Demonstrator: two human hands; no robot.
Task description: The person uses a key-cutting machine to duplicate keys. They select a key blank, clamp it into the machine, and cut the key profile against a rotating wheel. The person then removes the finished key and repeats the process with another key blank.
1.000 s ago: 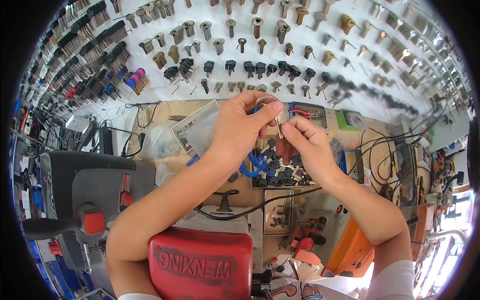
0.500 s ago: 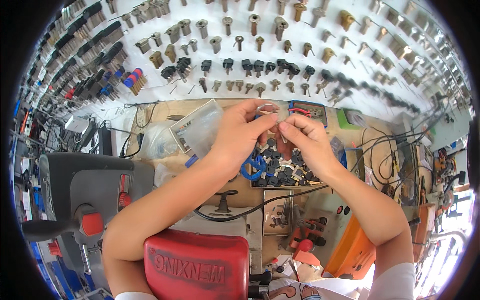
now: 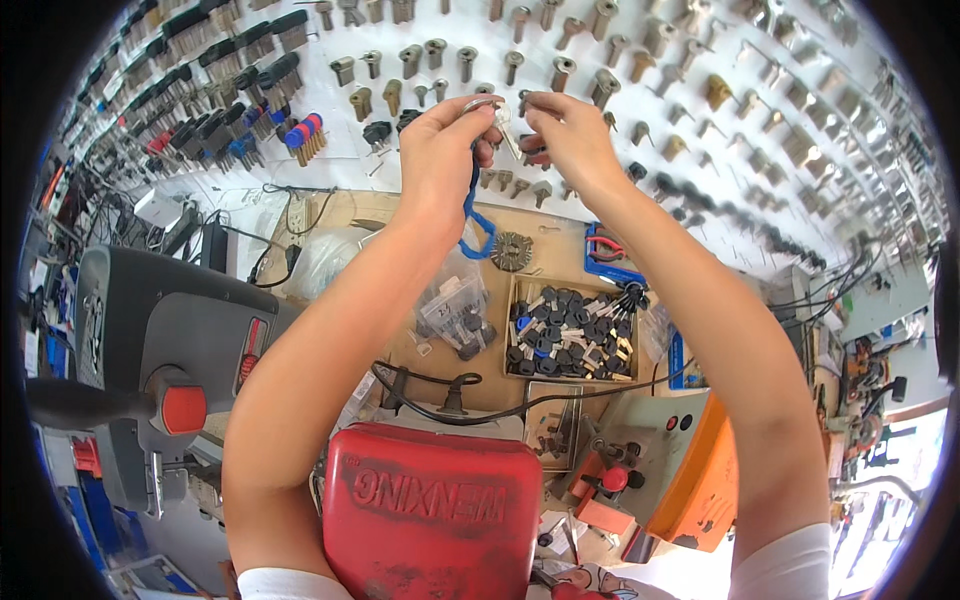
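Key (image 3: 512,140) silver; strap (image 3: 479,232) bright blue. Tabletop (image 3: 555,260) tan. Wall (image 3: 325,100) white; hung keys (image 3: 563,72) silver, some brass; black-headed keys (image 3: 279,78) toward left. Loose keys (image 3: 565,325) mostly black-headed, a few blue. Machine cover (image 3: 430,545) red, dark scuffs. Left machine (image 3: 130,300) dark grey, hub (image 3: 184,409) red. Right machine (image 3: 693,490) orange-sided. Shallow box (image 3: 615,272) blue, pliers (image 3: 605,243) red-handled. Sleeves (image 3: 290,585) white.

This looks like a locksmith's shop or key-cutting workshop. Rows of hanging keys (image 3: 563,72) fill the far white wall (image 3: 345,170), and a tray (image 3: 572,379) of loose keys (image 3: 573,318) lies on the counter (image 3: 557,266), with a grey machine (image 3: 200,335) near left, an orange machine (image 3: 703,475) near right.
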